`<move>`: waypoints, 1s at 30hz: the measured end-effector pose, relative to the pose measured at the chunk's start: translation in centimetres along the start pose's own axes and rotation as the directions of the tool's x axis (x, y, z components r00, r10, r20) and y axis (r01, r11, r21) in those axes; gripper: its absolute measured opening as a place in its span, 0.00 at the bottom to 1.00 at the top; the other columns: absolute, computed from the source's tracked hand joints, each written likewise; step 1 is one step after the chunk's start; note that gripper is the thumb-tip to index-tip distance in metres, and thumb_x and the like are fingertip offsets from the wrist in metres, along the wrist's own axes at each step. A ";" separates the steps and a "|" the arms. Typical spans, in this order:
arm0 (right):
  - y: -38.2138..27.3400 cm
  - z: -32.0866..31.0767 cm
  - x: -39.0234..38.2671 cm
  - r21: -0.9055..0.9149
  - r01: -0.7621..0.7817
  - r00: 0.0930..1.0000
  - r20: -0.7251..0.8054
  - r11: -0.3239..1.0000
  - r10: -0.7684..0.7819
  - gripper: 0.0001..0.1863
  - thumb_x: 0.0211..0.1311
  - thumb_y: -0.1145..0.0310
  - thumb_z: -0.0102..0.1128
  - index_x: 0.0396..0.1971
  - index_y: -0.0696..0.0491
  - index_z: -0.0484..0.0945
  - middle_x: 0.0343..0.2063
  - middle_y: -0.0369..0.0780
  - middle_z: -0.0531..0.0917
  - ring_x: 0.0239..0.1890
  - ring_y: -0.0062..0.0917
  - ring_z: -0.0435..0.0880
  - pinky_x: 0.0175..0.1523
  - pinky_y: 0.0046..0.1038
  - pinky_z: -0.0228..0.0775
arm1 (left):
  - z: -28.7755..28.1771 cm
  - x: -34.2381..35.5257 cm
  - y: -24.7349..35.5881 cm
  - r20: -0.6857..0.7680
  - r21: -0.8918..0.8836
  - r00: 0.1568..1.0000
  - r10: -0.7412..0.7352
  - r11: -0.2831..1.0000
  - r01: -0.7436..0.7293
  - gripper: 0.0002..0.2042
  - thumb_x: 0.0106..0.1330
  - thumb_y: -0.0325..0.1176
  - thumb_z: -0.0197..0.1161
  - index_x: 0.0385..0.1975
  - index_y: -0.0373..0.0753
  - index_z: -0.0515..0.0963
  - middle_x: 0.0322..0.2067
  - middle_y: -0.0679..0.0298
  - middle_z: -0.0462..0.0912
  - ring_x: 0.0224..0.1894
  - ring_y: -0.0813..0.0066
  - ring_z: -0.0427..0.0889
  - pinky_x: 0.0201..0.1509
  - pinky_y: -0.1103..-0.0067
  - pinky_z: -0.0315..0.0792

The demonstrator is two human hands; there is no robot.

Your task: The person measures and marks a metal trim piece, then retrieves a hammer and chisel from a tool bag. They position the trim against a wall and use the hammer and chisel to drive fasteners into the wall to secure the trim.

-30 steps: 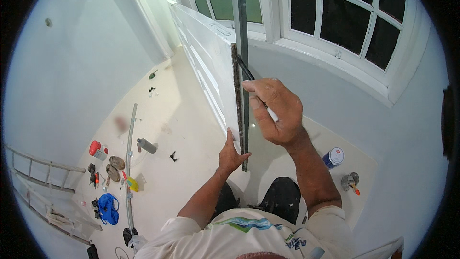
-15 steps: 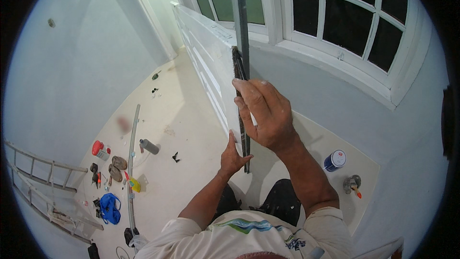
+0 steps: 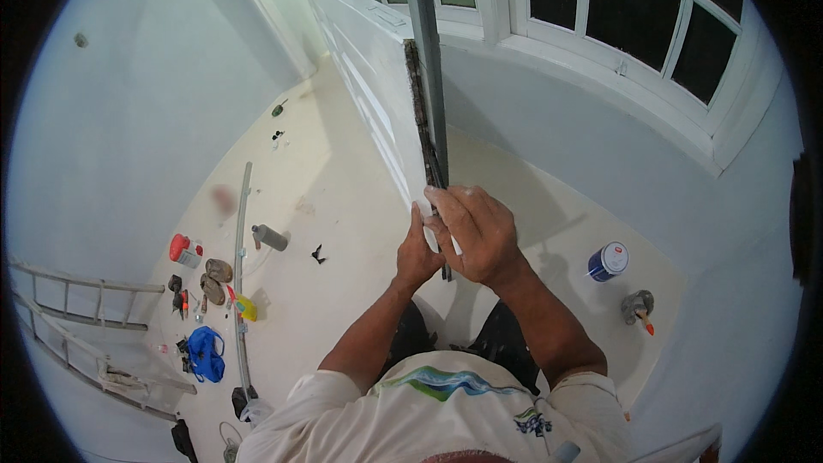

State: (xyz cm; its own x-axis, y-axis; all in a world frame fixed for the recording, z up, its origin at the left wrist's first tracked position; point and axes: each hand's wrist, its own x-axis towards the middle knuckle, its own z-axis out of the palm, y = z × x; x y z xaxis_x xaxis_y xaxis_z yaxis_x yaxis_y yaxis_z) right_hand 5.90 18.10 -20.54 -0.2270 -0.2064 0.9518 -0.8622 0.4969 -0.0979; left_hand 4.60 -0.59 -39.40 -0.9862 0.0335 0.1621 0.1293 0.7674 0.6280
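Note:
A white panelled door (image 3: 364, 77) stands on edge in front of me, its dark, rough narrow edge (image 3: 417, 90) facing me. Alongside that edge rises a long grey metal bar (image 3: 426, 51). My left hand (image 3: 417, 253) grips the door low on its near edge, fingers against the white face. Just right of it, my right hand (image 3: 476, 231) is closed against the dark edge, pinching a slim tool with a white end (image 3: 457, 246). The rest of that tool is hidden by the fingers. Both hands are close together, almost touching.
To the right, a blue and white paint can (image 3: 608, 261) and a grey pot with an orange-tipped brush (image 3: 638, 307) stand by the wall. A long metal rail (image 3: 243, 249), a grey bottle (image 3: 270, 237), shoes (image 3: 214, 281), a blue bag (image 3: 206, 353) and a ladder (image 3: 81, 309) lie left. Windows (image 3: 634, 17) face me.
My right hand has slid down the door's dark edge, close to my left hand. The left hand has risen slightly in the view and its thumb is now hidden. The view has shifted a little.

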 end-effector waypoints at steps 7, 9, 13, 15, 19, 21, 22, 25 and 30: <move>-0.8 -0.4 -4.4 0.135 -0.080 0.996 0.034 0.988 0.076 0.22 0.59 0.71 0.72 0.53 0.60 0.80 0.37 0.44 0.83 0.35 0.32 0.86 0.34 0.31 0.81 | 1.9 0.3 -3.6 -0.045 -0.223 0.995 0.086 0.970 -0.094 0.60 0.57 0.49 0.78 0.78 0.26 0.41 0.60 0.36 0.78 0.56 0.43 0.84 0.53 0.62 0.82; -0.7 -0.4 -4.6 0.109 -0.121 0.989 -0.075 0.987 0.130 0.22 0.58 0.71 0.74 0.52 0.59 0.79 0.38 0.45 0.83 0.35 0.33 0.87 0.35 0.32 0.81 | 1.9 0.3 -2.7 -0.065 -0.195 0.993 0.094 0.975 -0.105 0.62 0.55 0.50 0.80 0.78 0.27 0.41 0.61 0.37 0.77 0.58 0.44 0.83 0.55 0.62 0.82; 0.6 2.6 -1.5 0.100 -0.358 0.897 -0.239 0.929 0.371 0.21 0.57 0.72 0.77 0.49 0.56 0.78 0.39 0.45 0.84 0.36 0.36 0.87 0.38 0.37 0.82 | 1.1 0.7 -1.3 -0.011 0.079 0.999 0.031 0.996 -0.030 0.66 0.50 0.52 0.83 0.78 0.27 0.40 0.67 0.36 0.71 0.63 0.45 0.80 0.60 0.62 0.79; 1.0 3.7 -1.0 0.147 -0.419 0.863 -0.242 0.896 0.443 0.20 0.57 0.71 0.77 0.47 0.56 0.78 0.39 0.45 0.84 0.37 0.38 0.88 0.40 0.39 0.82 | 0.1 0.7 0.5 0.029 0.014 0.999 -0.026 1.000 0.026 0.68 0.49 0.52 0.84 0.78 0.27 0.39 0.71 0.36 0.65 0.67 0.44 0.76 0.63 0.62 0.77; 1.6 4.8 -1.7 0.086 -0.411 0.856 -0.306 0.907 0.417 0.21 0.56 0.74 0.77 0.48 0.57 0.77 0.39 0.46 0.85 0.35 0.38 0.87 0.41 0.37 0.81 | 0.0 0.3 1.0 0.015 -0.026 1.000 -0.017 1.000 0.018 0.68 0.50 0.54 0.83 0.78 0.28 0.38 0.75 0.36 0.55 0.74 0.42 0.66 0.70 0.62 0.71; 2.1 3.6 -2.3 0.049 -0.423 0.853 -0.315 0.905 0.416 0.21 0.57 0.74 0.77 0.48 0.58 0.77 0.39 0.46 0.85 0.36 0.39 0.87 0.41 0.37 0.81 | 0.3 0.0 1.2 -0.003 0.013 0.999 0.055 0.998 -0.054 0.69 0.50 0.54 0.83 0.78 0.28 0.37 0.77 0.36 0.52 0.76 0.41 0.62 0.73 0.62 0.68; 2.5 2.5 -2.6 0.051 -0.430 0.849 -0.317 0.901 0.423 0.20 0.58 0.73 0.76 0.48 0.58 0.78 0.39 0.47 0.85 0.37 0.40 0.87 0.42 0.38 0.82 | 0.3 -0.8 1.3 -0.028 0.039 0.991 0.132 0.991 -0.131 0.69 0.49 0.54 0.83 0.78 0.28 0.36 0.77 0.36 0.51 0.76 0.40 0.60 0.74 0.62 0.66; 3.7 -2.3 -2.2 -0.013 -0.477 0.820 -0.366 0.879 0.440 0.19 0.59 0.73 0.75 0.48 0.59 0.79 0.39 0.47 0.86 0.39 0.42 0.88 0.42 0.39 0.82 | 0.2 -3.2 2.3 -0.119 0.105 0.974 0.195 0.978 -0.183 0.61 0.55 0.47 0.82 0.79 0.34 0.41 0.73 0.41 0.61 0.75 0.48 0.65 0.75 0.61 0.66; 5.9 -13.3 -0.2 -0.380 -0.433 0.830 -0.523 0.817 0.197 0.18 0.64 0.70 0.75 0.51 0.59 0.81 0.42 0.44 0.87 0.41 0.28 0.89 0.43 0.30 0.83 | 0.4 -8.8 -2.0 0.111 -0.050 0.988 -0.111 0.992 0.118 0.25 0.68 0.35 0.72 0.62 0.32 0.76 0.45 0.49 0.89 0.48 0.61 0.89 0.56 0.68 0.81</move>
State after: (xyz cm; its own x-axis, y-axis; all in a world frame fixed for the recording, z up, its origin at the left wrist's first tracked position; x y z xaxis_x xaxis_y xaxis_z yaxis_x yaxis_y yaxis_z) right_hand 6.86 32.34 -17.46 -0.1214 0.3671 0.9222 -0.4343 0.8158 -0.3820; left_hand 12.98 -2.17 -42.35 -0.9998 0.0185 0.0058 0.0176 0.7328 0.6802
